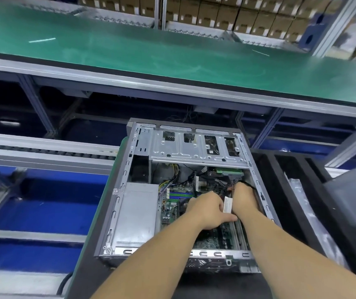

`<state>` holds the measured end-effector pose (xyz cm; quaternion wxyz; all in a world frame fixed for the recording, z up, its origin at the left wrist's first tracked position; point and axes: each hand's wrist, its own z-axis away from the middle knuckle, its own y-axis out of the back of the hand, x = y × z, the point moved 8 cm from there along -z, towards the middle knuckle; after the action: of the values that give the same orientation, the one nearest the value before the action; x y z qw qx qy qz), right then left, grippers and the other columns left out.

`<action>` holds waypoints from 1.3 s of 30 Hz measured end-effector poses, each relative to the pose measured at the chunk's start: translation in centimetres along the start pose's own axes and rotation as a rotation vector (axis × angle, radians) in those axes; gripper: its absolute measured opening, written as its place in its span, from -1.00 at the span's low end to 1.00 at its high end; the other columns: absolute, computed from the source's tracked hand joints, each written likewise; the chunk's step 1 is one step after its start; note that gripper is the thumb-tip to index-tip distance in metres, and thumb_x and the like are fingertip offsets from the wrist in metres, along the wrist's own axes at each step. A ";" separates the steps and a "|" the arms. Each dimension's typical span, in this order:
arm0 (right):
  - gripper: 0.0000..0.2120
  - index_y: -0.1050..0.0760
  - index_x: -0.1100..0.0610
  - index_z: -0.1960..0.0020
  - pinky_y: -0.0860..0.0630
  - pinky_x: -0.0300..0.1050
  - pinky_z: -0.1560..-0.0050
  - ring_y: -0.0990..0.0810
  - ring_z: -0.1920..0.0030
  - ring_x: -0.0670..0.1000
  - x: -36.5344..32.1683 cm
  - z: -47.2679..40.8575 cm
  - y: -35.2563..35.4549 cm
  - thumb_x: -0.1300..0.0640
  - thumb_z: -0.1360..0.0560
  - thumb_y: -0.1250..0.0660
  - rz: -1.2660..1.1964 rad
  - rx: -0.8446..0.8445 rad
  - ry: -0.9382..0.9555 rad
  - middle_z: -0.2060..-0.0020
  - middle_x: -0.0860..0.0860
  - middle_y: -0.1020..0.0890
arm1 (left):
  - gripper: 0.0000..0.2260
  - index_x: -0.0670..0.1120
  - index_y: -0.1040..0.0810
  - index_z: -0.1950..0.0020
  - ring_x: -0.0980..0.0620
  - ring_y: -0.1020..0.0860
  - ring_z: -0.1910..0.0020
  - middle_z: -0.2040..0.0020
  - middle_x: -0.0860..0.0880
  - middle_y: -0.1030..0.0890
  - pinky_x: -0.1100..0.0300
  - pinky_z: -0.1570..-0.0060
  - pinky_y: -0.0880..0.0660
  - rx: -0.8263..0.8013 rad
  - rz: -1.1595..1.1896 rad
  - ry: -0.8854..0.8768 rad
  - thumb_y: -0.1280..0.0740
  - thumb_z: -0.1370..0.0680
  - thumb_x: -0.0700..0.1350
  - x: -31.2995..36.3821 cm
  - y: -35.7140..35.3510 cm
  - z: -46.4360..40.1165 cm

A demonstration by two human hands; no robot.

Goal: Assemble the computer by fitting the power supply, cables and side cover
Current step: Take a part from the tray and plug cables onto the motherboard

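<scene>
left hand pinches a white cable tag aside, clearing access; right hand reaches among cables inside the case, grip not discernible.

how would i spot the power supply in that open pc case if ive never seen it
Find the open computer case lying below the green conveyor belt. Look along its left wall, in the near corner, left of the motherboard. The power supply is the plain grey metal box there, smooth and blank beside the crowded circuitry and wires.

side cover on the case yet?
No: the case lies open on top, with the motherboard and power supply exposed and both hands inside.
</scene>
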<state>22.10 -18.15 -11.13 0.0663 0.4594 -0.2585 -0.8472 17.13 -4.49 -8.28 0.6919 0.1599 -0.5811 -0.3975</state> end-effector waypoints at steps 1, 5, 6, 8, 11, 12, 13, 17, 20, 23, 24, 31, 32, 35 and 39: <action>-0.84 -0.29 0.05 0.25 -0.20 -0.03 0.30 -0.33 0.32 0.07 0.1 -0.4 -0.1 0.22 -0.49 -0.12 0.013 0.000 0.011 0.30 0.12 -0.36 | -0.63 0.01 -0.45 0.22 -0.05 -0.50 0.19 0.23 0.03 -0.55 0.04 0.10 -0.39 0.041 -0.066 -0.015 -0.43 -0.45 0.27 0.3 0.1 -0.1; -0.83 -0.41 0.11 0.19 -0.25 -0.02 0.25 -0.34 0.25 0.08 -0.1 -1.1 -0.2 0.29 -0.52 -0.13 0.273 0.010 0.136 0.25 0.16 -0.44 | -0.76 0.03 -0.60 -0.01 -0.09 -0.55 -0.02 0.03 0.01 -0.63 -0.06 -0.16 -0.28 0.078 -0.042 0.000 -0.43 -0.47 0.14 0.5 0.4 -0.7; -0.81 -0.46 0.13 0.17 -0.29 -0.05 0.24 -0.36 0.24 0.06 -0.3 -1.1 -0.3 0.33 -0.52 -0.15 0.388 0.019 0.182 0.23 0.15 -0.49 | -0.83 0.00 -0.61 0.05 -0.11 -0.56 0.02 0.10 0.00 -0.63 -0.04 -0.13 -0.26 0.069 0.003 0.020 -0.41 -0.47 0.07 0.3 0.3 -0.8; -0.78 -0.55 0.16 0.11 -0.38 -0.10 0.22 -0.45 0.23 0.08 -0.8 -1.0 -0.3 0.38 -0.52 -0.19 0.563 0.052 0.281 0.14 0.14 -0.58 | -0.89 -0.03 -0.56 0.14 -0.12 -0.53 0.11 0.22 0.01 -0.58 -0.01 -0.04 -0.24 0.110 0.032 0.044 -0.35 -0.47 0.00 0.1 0.8 -0.8; -0.72 -0.63 0.19 -0.15 -0.52 -0.09 0.14 -0.60 0.08 0.18 -1.4 -0.9 -0.3 0.39 -0.54 -0.25 0.642 0.086 0.347 -0.07 0.18 -0.62 | -0.90 0.00 -0.50 0.19 -0.10 -0.50 0.12 0.22 0.02 -0.55 0.00 -0.04 -0.35 0.266 -0.054 0.027 -0.31 -0.48 -0.01 -0.6 2.7 -0.4; -0.71 -0.62 0.20 -0.18 -0.55 -0.07 0.11 -0.61 0.06 0.20 -1.5 -0.9 -0.2 0.39 -0.54 -0.26 0.638 0.095 0.351 -0.10 0.19 -0.62 | -0.87 0.01 -0.49 0.21 -0.10 -0.50 0.11 0.21 0.01 -0.55 0.01 -0.01 -0.39 0.298 -0.078 0.017 -0.32 -0.50 0.00 -0.8 3.2 -0.4; -0.71 -0.62 0.20 -0.19 -0.57 -0.06 0.09 -0.61 0.04 0.20 -1.7 -1.0 -0.3 0.39 -0.54 -0.27 0.642 0.094 0.356 -0.11 0.19 -0.62 | -0.84 0.00 -0.48 0.22 -0.11 -0.51 0.12 0.20 0.00 -0.56 0.03 0.05 -0.42 0.311 -0.073 0.017 -0.34 -0.52 0.01 -1.0 3.4 -0.3; -0.70 -0.65 0.18 -0.16 -0.58 -0.07 0.10 -0.63 0.03 0.21 -1.9 -1.0 -0.4 0.40 -0.52 -0.28 0.644 0.081 0.376 -0.09 0.19 -0.63 | -0.78 -0.02 -0.50 0.22 -0.09 -0.55 0.19 0.21 0.00 -0.57 0.11 0.28 -0.44 0.305 -0.024 0.058 -0.39 -0.54 0.05 -1.4 3.7 -0.3; -0.70 -0.67 0.18 -0.13 -0.55 -0.09 0.14 -0.63 0.06 0.17 -1.9 -1.0 -0.7 0.41 -0.51 -0.28 0.665 0.058 0.394 -0.07 0.18 -0.65 | -0.84 0.01 -0.59 0.14 -0.06 -0.56 0.18 0.20 0.01 -0.59 0.08 0.18 -0.51 0.256 0.047 0.042 -0.41 -0.53 0.07 -1.8 3.7 -0.4; -0.69 -0.71 0.15 -0.05 -0.51 -0.12 0.20 -0.60 0.13 0.14 -1.9 -1.1 -1.0 0.42 -0.51 -0.27 0.671 0.026 0.421 -0.01 0.17 -0.68 | -0.88 0.08 -0.59 0.14 -0.06 -0.57 0.18 0.21 0.02 -0.61 0.05 0.12 -0.53 0.194 0.094 0.020 -0.42 -0.54 0.08 -2.1 3.6 -0.4; -0.69 -0.71 0.14 -0.04 -0.50 -0.13 0.22 -0.59 0.17 0.12 -2.0 -1.1 -1.1 0.42 -0.51 -0.28 0.688 0.022 0.428 0.01 0.17 -0.68 | -0.88 0.09 -0.58 0.15 -0.05 -0.57 0.18 0.22 0.02 -0.61 0.05 0.12 -0.53 0.184 0.102 0.012 -0.42 -0.54 0.07 -2.1 3.5 -0.5; -0.73 -0.72 0.18 -0.01 -0.42 -0.18 0.28 -0.51 0.29 0.08 -2.2 -0.9 -1.2 0.42 -0.49 -0.30 0.755 0.023 0.445 0.06 0.21 -0.69 | -0.78 0.10 -0.52 0.28 -0.05 -0.52 0.34 0.32 0.02 -0.57 0.06 0.22 -0.53 0.146 0.157 -0.001 -0.46 -0.52 0.03 -2.3 3.4 -0.9; -0.71 -0.72 0.17 -0.03 -0.44 -0.16 0.23 -0.54 0.23 0.11 -2.2 -0.9 -1.2 0.42 -0.49 -0.30 0.752 0.015 0.453 0.04 0.21 -0.69 | -0.80 0.11 -0.53 0.27 -0.09 -0.56 0.32 0.31 0.00 -0.59 0.04 0.20 -0.55 0.143 0.166 -0.005 -0.46 -0.52 0.03 -2.2 3.5 -1.0; -0.66 -0.73 0.13 -0.05 -0.47 -0.16 0.17 -0.59 0.13 0.12 -2.0 -1.1 -1.4 0.43 -0.49 -0.29 0.751 -0.008 0.474 0.01 0.16 -0.70 | -0.86 0.10 -0.58 0.23 -0.10 -0.58 0.28 0.28 -0.03 -0.63 0.02 0.17 -0.56 0.146 0.208 -0.009 -0.47 -0.51 0.00 -2.4 3.7 -1.3; -0.62 -0.75 0.10 -0.04 -0.41 -0.21 0.19 -0.53 0.17 0.04 -1.8 -1.1 -1.5 0.45 -0.49 -0.28 0.734 -0.009 0.498 0.00 0.11 -0.72 | -0.86 0.06 -0.62 0.23 0.03 -0.40 0.42 0.38 0.02 -0.53 0.10 0.29 -0.39 0.137 0.301 0.007 -0.47 -0.53 -0.05 -2.9 3.7 -1.7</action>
<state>24.27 -16.60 -11.03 0.4250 0.5271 -0.3771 -0.6319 20.04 -0.40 -8.15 0.7331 0.1193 -0.6219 -0.2483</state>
